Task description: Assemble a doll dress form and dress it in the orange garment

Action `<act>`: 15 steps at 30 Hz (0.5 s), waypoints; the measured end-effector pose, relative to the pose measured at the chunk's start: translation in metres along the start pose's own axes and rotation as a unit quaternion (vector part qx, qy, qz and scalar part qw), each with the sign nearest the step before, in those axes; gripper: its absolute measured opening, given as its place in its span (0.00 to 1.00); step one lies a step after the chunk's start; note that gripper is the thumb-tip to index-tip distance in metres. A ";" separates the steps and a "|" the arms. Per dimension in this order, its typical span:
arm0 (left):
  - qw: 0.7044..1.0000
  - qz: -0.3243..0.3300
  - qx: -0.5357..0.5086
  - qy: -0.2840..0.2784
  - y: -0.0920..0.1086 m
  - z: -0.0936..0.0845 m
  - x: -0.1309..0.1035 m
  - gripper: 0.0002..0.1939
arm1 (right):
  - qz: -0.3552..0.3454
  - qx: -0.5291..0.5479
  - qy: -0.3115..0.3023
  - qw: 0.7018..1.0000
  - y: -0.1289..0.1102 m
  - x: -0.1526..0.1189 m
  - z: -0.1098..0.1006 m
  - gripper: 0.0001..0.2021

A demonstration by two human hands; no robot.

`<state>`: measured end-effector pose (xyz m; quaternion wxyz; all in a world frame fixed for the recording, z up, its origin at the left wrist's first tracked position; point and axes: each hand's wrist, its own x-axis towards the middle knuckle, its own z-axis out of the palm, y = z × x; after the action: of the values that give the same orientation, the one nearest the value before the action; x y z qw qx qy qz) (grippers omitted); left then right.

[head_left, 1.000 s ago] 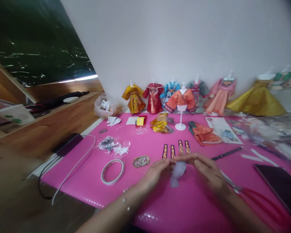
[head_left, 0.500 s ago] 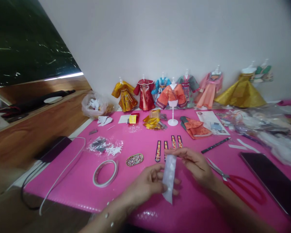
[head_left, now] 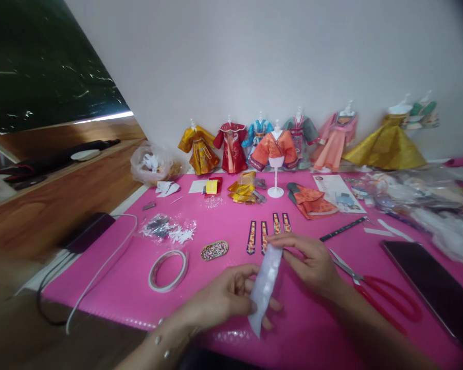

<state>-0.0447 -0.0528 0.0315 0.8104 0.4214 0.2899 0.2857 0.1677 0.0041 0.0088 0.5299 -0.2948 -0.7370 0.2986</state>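
A pale, whitish strip (head_left: 266,288) is held slantwise above the pink table mat (head_left: 119,272). My left hand (head_left: 231,295) grips its lower part, with the thumb in front and fingers behind. At the strip's upper end, my right hand (head_left: 308,259) pinches it between thumb and fingers. Several narrow patterned strips (head_left: 251,238) lie just beyond the hands. Red-handled scissors (head_left: 393,298) rest open to the right of my right hand. An oval container of small beads (head_left: 214,250) and a roll of white tape (head_left: 168,271) are left of the hands.
Small dress forms in costumes (head_left: 231,146) line the wall. An orange top hangs on a white stand (head_left: 275,180). On the right are a dark tablet (head_left: 428,288), a black pen (head_left: 343,229) and plastic bags (head_left: 424,195). A white cable (head_left: 100,272) crosses the left side.
The strip has tilted, its lower end swinging left and toward me along with my left hand. My right hand still pinches the upper end. The view has shifted slightly.
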 end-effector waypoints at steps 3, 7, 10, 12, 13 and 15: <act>1.000 -0.010 0.005 0.003 0.003 -0.001 -0.005 0.23 | -0.025 -0.018 -0.004 1.000 0.000 0.001 -0.001 0.10; 0.999 -0.028 0.028 0.031 0.004 -0.008 -0.016 0.26 | -0.070 -0.029 -0.020 0.997 -0.002 0.002 -0.004 0.09; 0.996 -0.038 0.056 0.060 0.003 -0.014 -0.026 0.27 | -0.078 -0.035 -0.014 0.996 -0.004 0.002 -0.005 0.09; 0.992 -0.042 0.083 0.090 0.003 -0.018 -0.033 0.26 | -0.081 -0.033 -0.015 0.996 -0.007 0.002 -0.005 0.09; 0.988 -0.042 0.099 0.107 0.004 -0.018 -0.036 0.25 | -0.084 -0.032 -0.020 0.996 -0.008 0.002 -0.005 0.10; 0.980 -0.040 0.134 0.142 0.007 -0.019 -0.041 0.23 | -0.095 -0.040 -0.040 0.994 -0.010 0.003 -0.006 0.11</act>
<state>-0.0873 -0.0690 0.0376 0.7076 0.4695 0.4544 0.2689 0.1717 0.0001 0.0199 0.5141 -0.2323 -0.7935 0.2283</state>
